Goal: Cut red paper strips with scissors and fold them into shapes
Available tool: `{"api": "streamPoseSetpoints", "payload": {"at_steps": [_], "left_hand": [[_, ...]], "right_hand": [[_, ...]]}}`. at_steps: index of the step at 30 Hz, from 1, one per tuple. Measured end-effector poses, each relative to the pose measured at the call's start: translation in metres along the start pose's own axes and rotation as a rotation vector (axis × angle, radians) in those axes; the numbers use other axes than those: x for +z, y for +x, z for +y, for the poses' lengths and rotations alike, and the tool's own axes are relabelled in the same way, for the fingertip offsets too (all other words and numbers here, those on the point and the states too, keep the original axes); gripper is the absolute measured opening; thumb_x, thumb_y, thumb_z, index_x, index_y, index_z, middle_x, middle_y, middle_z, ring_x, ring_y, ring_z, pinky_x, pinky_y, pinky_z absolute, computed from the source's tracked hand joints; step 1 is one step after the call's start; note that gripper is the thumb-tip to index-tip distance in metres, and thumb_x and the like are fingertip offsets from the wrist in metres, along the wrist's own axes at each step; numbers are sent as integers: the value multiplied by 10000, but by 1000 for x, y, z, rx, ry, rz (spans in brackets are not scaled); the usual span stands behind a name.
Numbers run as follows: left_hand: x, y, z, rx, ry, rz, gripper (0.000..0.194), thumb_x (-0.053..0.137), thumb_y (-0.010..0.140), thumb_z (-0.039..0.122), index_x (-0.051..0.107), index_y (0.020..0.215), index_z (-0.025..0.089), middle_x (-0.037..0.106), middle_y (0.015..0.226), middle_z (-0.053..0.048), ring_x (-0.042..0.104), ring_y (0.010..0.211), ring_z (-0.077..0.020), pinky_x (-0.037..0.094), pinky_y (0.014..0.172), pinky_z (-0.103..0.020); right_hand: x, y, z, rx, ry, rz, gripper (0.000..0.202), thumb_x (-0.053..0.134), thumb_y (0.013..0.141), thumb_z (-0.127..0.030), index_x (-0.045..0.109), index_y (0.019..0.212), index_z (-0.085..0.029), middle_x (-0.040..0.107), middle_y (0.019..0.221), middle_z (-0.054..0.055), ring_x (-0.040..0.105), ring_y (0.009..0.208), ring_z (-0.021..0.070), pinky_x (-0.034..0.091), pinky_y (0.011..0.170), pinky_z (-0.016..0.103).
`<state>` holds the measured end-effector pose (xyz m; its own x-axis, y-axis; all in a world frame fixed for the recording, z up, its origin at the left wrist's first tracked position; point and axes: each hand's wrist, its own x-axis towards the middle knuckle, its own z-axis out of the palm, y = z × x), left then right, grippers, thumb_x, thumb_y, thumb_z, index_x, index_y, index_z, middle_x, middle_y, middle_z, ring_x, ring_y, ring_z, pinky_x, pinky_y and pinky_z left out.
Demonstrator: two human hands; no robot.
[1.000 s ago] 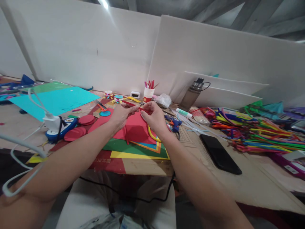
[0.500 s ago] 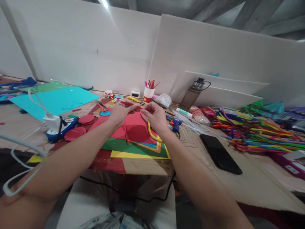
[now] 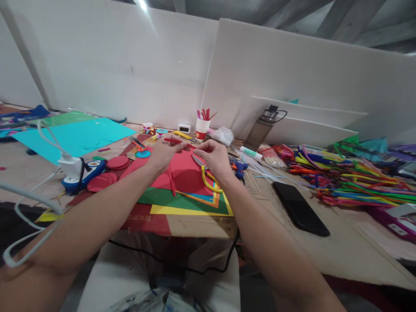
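Observation:
My left hand (image 3: 164, 152) and my right hand (image 3: 213, 157) are raised over the papers, close together. A thin red paper strip (image 3: 172, 140), perhaps rolled or folded, is pinched between them: my left fingers hold its length and my right thumb and finger close on its right end. Below lies a red paper sheet (image 3: 191, 175), on top of green (image 3: 156, 196) and yellow sheets (image 3: 188, 211). Another narrow red strip (image 3: 172, 182) rests on the red sheet. Scissors with yellow handles (image 3: 205, 180) lie under my right hand, partly hidden by it.
Red paper discs (image 3: 102, 182) and a blue power strip (image 3: 82, 180) stand left. A paper cup (image 3: 203, 129) holds red sticks behind the hands. Right are a blue glue gun (image 3: 240, 169), glue stick (image 3: 251, 153), bottle (image 3: 260, 132), black phone (image 3: 300, 210) and colourful pipe cleaners (image 3: 354, 177).
My right hand has shifted very slightly to the right, at the strip's right end. My left hand and the strip are almost where they were.

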<state>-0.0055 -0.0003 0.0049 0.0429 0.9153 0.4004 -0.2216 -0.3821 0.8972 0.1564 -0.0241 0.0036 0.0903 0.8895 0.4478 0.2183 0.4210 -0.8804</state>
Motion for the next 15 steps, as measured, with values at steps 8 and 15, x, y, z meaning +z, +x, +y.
{"api": "streamPoseSetpoints", "payload": {"at_steps": [8, 15], "left_hand": [[-2, 2, -6, 56, 15, -44, 243, 795, 668, 283, 590, 741, 174, 709, 670, -26, 702, 689, -173, 468, 652, -271], [0, 0, -7, 56, -15, -45, 234, 795, 674, 279, 598, 742, 171, 716, 678, -31, 700, 683, -173, 472, 655, -278]], "right_hand": [[1, 1, -1, 51, 117, 17, 174, 743, 628, -250, 588, 675, -188, 583, 609, -36, 503, 569, 111, 406, 580, 264], [1, 1, -1, 33, 167, 7, 174, 726, 627, -221, 562, 681, -197, 566, 616, -42, 510, 583, 110, 417, 598, 264]]}}
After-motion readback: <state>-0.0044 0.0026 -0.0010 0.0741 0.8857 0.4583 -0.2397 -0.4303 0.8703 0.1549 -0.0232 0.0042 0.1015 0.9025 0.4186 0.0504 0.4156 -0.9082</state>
